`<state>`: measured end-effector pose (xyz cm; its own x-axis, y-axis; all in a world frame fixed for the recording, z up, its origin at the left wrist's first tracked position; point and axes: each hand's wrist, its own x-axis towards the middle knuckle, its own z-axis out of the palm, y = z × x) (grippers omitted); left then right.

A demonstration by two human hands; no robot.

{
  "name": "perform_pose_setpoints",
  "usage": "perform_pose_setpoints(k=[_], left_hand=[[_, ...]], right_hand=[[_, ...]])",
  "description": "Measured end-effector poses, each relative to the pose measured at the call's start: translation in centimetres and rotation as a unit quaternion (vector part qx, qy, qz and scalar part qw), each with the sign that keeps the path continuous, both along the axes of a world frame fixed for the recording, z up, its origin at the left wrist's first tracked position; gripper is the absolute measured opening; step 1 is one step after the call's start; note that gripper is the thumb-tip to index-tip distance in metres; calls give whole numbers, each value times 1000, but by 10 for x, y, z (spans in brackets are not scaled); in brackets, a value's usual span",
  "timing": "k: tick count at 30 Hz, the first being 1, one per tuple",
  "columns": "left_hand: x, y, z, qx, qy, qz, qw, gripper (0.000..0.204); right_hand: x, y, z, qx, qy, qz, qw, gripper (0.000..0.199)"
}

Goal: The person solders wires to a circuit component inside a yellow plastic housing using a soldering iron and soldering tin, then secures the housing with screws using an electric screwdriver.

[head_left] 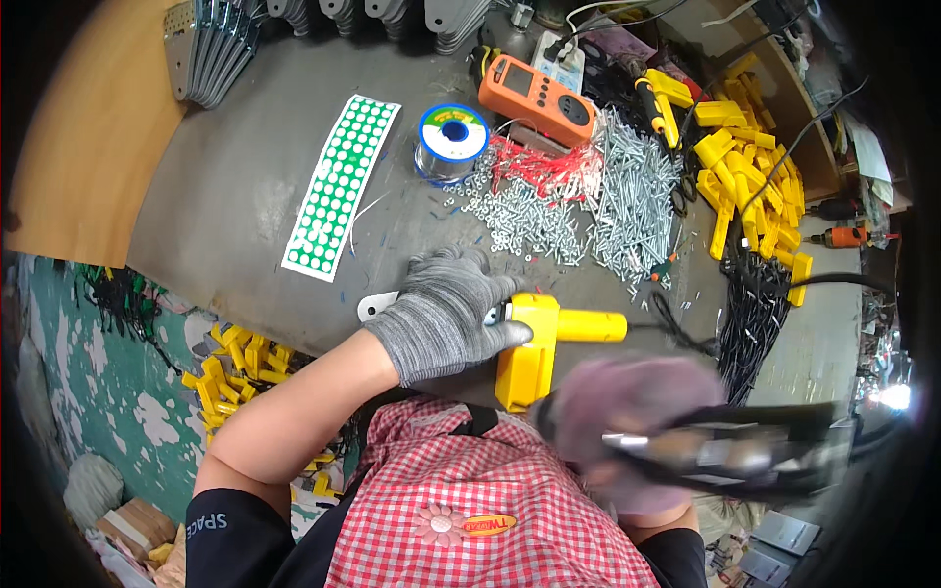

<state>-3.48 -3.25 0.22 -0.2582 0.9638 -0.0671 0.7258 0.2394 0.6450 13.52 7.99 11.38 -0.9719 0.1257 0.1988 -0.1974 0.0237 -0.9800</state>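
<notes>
Head view, nearest first: a red-and-white checked apron [470,490] fills the lower middle. Just above its right side is the right grip [627,416] in a mauve glove, badly blurred; it is closed round a dark tool [730,453] with silvery parts, though the finger placement cannot be made out.

Just beyond the apron, at the near edge of the grey surface [225,196], sits the yellow housing [529,343], a block with a round tube pointing right. The left grip [436,309], in a grey knitted glove, has thumb and forefinger bent in with a small gap between their tips, the thumb pressing the housing's left side. A pale plate [375,307] with a hole shows beside the left wrist.

Farther off, a heap of screws [637,186] lies next to loose nuts [529,220], with red wires [549,169] strewn above the nuts. Left of these stand a blue-rimmed wire spool [453,147] and a green sheet of white dots [343,186]. Right of the screws, yellow parts [760,176] pile above bundled black cables [750,323]. Past the nuts rest an orange meter [536,98] and a white power strip [559,64]; grey metal plates [211,59] stand stacked at the far left.
</notes>
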Motion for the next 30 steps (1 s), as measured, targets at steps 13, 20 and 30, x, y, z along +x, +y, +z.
perform_pose_setpoints(k=[13,20,30], left_hand=[[14,4,2,-23,-16,-14,999,54],[22,8,12,-55,-26,26,998,56],[-17,43,-23,9,176,117,977,17]], right_hand=[[-37,31,-45,86,70,-132,985,29],[-41,36,-25,200,-23,-210,957,53],[24,112,-39,-514,58,-317,795,31]])
